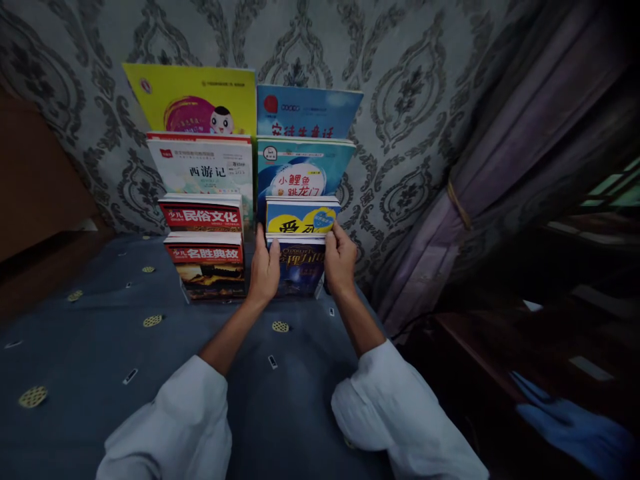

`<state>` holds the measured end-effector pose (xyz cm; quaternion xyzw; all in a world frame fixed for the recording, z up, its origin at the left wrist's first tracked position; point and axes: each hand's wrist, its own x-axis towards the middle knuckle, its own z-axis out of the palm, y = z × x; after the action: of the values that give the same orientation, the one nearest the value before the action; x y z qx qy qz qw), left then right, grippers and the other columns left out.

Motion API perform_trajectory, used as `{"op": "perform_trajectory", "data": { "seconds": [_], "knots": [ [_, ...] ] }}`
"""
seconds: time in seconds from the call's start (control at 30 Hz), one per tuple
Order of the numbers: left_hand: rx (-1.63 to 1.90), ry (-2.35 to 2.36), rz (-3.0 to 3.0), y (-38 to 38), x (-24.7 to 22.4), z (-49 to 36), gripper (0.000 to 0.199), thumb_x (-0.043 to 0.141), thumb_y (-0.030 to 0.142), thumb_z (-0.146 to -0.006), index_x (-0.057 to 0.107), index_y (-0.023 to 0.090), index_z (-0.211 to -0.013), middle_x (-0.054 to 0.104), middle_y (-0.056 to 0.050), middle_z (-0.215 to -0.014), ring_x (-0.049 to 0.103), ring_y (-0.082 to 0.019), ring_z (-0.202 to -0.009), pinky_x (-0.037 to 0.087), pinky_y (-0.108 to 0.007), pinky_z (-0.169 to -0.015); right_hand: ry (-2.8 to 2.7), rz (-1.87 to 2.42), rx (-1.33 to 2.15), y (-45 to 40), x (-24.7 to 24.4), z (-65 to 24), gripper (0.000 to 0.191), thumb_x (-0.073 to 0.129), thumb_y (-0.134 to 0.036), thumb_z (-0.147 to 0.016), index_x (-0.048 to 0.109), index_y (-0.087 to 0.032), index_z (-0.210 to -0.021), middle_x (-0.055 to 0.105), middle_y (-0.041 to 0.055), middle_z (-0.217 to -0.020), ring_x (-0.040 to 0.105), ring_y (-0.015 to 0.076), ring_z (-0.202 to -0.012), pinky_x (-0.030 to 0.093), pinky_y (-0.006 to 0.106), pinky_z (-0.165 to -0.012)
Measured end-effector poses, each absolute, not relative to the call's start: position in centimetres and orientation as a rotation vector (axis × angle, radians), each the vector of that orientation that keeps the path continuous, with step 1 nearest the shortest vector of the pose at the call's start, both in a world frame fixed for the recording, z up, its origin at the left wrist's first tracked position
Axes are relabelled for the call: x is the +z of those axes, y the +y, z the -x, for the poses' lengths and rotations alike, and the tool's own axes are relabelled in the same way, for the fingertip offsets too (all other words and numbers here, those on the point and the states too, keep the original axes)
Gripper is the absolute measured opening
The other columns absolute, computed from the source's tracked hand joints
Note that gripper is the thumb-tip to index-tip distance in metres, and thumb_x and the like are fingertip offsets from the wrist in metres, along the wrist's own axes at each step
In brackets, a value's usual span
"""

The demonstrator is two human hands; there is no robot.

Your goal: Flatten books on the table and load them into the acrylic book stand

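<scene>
Two tiered columns of books stand against the wall. In the right column, my left hand [265,265] and my right hand [341,257] grip the dark blue front book [300,270] by its two side edges. Behind it rise a yellow and blue book [300,215], a teal book [305,167] and a tall blue book [310,110]. Red-titled books [205,253] fill the front of the left column, with a white book [203,163] and a yellow-green book [200,93] behind. The rack's clear edge [185,291] shows at the lower left.
A dark blue patterned cloth [200,333] covers the surface. Patterned wallpaper [410,100] is behind the books. A tied purple curtain [430,247] hangs at the right, above dark furniture with a blue item [570,420]. A brown box [40,180] stands at the far left.
</scene>
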<state>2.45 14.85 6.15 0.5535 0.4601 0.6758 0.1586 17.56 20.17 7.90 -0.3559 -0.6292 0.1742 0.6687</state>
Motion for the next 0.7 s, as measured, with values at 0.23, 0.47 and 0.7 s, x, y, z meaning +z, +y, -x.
{"op": "perform_trajectory", "data": {
  "seconds": [0.23, 0.47, 0.7],
  "knots": [
    [1.924, 1.32, -1.613, 14.86, 6.46, -2.41, 0.065, 0.037, 0.059, -0.102, 0.04, 0.02, -0.153, 0.041, -0.011, -0.161, 0.033, -0.025, -0.152, 0.022, -0.042, -0.127, -1.417, 0.819, 0.388, 19.91, 7.87, -17.47, 0.045, 0.047, -0.033, -0.095, 0.067, -0.022, -0.134, 0.072, 0.0055, -0.129, 0.065, 0.0281, -0.121, 0.046, 0.049, -0.11],
    [1.927, 1.328, -1.599, 14.95, 6.36, -2.44, 0.065, 0.037, 0.059, -0.102, 0.039, 0.021, -0.154, 0.04, -0.01, -0.161, 0.034, -0.025, -0.151, 0.02, -0.043, -0.127, -1.379, 0.853, 0.348, 19.77, 7.96, -17.24, 0.045, 0.045, -0.033, -0.094, 0.072, -0.017, -0.126, 0.073, 0.0088, -0.127, 0.066, 0.0288, -0.121, 0.048, 0.046, -0.108],
    [1.938, 1.331, -1.607, 14.8, 6.59, -2.68, 0.064, 0.034, 0.057, -0.103, 0.036, 0.02, -0.155, 0.036, -0.011, -0.163, 0.029, -0.025, -0.154, 0.02, -0.044, -0.127, -1.38, 0.824, 0.376, 19.89, 7.83, -17.25, 0.043, 0.047, -0.034, -0.094, 0.073, -0.018, -0.125, 0.073, 0.0083, -0.128, 0.065, 0.0289, -0.122, 0.047, 0.047, -0.109]
  ]
}}
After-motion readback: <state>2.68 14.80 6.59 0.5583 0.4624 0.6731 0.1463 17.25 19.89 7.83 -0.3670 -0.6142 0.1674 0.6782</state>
